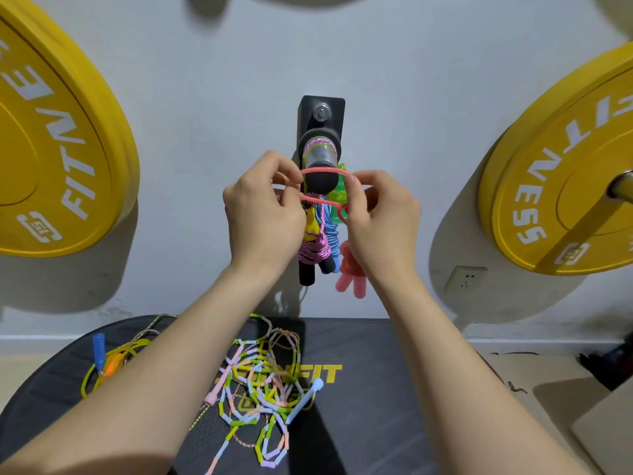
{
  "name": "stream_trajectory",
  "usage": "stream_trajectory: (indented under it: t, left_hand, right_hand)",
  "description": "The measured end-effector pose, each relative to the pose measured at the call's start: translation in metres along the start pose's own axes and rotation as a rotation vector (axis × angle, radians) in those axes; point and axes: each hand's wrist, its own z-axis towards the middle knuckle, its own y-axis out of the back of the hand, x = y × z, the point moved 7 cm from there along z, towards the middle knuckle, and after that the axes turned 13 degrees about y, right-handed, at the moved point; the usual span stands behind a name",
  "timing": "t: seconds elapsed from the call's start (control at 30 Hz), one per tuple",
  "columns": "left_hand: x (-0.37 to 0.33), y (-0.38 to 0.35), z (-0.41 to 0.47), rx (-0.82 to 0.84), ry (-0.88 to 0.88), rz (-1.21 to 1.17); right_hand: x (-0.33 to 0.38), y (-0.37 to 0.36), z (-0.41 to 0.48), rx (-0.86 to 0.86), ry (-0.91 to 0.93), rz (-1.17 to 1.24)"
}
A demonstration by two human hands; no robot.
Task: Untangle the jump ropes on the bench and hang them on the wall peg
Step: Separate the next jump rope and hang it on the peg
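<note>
Here, the left hand [263, 214] and right hand [380, 217] each pinch one side of the pink jump rope [322, 170], its loop spread around the wall peg's [320, 159] black tip, while the beaded jump rope [260, 382] lies tangled on the bench [376, 406].

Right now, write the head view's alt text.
Left hand and right hand hold a pink jump rope loop at the black wall peg, where coiled ropes hang. A pastel beaded rope tangle and yellow rope lie on the black bench.
</note>
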Motion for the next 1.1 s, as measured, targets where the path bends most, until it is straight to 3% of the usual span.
stream_trajectory:
  t: [0.47, 0.6, 0.67, 0.77, 0.83, 0.93, 1.1]
  left_hand:
    - [0.026, -0.033, 0.021, 0.040, 0.040, -0.126]
    - [0.027, -0.053, 0.024, 0.171, -0.012, -0.104]
    - [0.024, -0.061, 0.020, 0.216, -0.086, -0.078]
    - [0.026, -0.064, 0.022, 0.248, -0.114, -0.079]
    - [0.030, -0.068, 0.026, 0.296, -0.111, -0.046]
    - [0.036, -0.075, 0.035, 0.364, -0.084, -0.004]
    - [0.051, -0.085, 0.046, 0.467, -0.038, 0.026]
  right_hand:
    - [-0.024, -0.032, 0.019, -0.009, 0.203, -0.235]
    - [-0.035, -0.040, 0.008, -0.050, 0.237, -0.366]
    - [-0.040, -0.048, -0.008, 0.030, 0.267, -0.382]
    - [-0.052, -0.058, -0.019, 0.172, 0.229, -0.313]
    - [-0.053, -0.056, -0.011, 0.106, 0.212, -0.313]
    - [-0.046, -0.057, 0.001, 0.020, 0.183, -0.443]
    - [-0.061, -0.069, 0.011, 0.180, 0.043, -0.698]
